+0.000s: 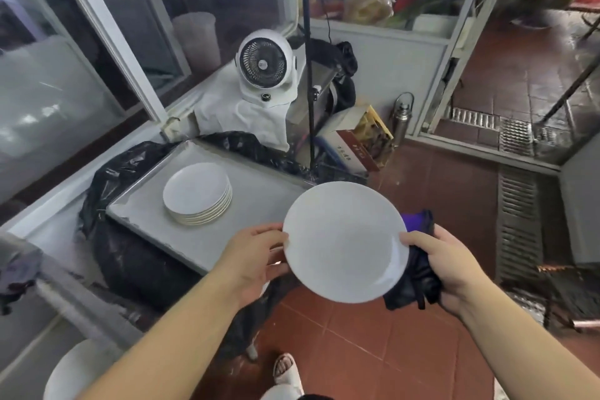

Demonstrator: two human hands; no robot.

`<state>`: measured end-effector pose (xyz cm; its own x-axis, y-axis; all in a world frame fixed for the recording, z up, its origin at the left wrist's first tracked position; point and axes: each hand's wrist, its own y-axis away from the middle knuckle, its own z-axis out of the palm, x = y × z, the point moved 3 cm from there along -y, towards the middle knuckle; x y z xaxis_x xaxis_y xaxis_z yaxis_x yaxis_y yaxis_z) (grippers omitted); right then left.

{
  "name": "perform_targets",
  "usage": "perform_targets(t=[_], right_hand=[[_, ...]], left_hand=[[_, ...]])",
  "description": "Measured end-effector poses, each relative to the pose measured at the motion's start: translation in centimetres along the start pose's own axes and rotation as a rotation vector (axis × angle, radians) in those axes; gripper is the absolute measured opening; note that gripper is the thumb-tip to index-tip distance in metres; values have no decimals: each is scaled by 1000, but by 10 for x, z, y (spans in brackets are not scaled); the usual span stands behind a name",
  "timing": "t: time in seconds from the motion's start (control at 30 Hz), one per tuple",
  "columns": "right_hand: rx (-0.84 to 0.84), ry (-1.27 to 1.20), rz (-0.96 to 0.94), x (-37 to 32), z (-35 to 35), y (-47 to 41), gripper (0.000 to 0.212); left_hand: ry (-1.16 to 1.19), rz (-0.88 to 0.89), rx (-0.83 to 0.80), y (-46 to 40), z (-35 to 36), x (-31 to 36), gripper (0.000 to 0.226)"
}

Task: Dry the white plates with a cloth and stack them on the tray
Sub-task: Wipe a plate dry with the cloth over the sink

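I hold a white plate (344, 241) face up in front of me, over the red tile floor and just right of the tray. My left hand (256, 256) grips its left rim, thumb on top. My right hand (444, 269) grips the right rim together with a dark purple-black cloth (418, 276) bunched under and behind the plate. A stack of several white plates (198, 193) stands on the grey metal tray (253, 201) to the left. Another white plate (78, 370) shows partly at the bottom left corner.
The tray rests on something covered with black plastic bags (136, 256). A white fan (264, 68) sits on a white cloth behind it, beside a black pole (308, 81). Boxes (354, 143) and a steel flask (402, 114) stand on the floor. Floor drain grates (519, 224) lie to the right.
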<state>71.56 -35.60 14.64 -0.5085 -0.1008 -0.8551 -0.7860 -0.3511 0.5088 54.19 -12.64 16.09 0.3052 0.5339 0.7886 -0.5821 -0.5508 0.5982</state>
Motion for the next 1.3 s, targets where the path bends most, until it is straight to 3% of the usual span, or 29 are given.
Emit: perform_targets(t=[0.37,0.53,0.63,0.8,1.07,1.23,1.3], right_hand=[[-61,344,6,-41,131,-118,20],[-140,421,-7,-57,216,-152,54],[-198,485,-13,-62,262,-169,27],[-318,718,-80,-60,337,-216,16],[-488,961,-156,-34,457,-297,20],[-605,1095,-171,-14,512,-351,42],[-638,1135,-180,-4,527,-366,40]], left_hand=[[95,-12,32,-117,-79,63,24],[111,-43,89,-153,-133,94,24],[158,-67,145,-168,-165,100,23],[219,-81,283,-194,-213,92,25],[272,-72,531,-238,-263,84,25],[276,-87,655,-268,-277,78,27],[265,-110,708,-280,-280,74,27]])
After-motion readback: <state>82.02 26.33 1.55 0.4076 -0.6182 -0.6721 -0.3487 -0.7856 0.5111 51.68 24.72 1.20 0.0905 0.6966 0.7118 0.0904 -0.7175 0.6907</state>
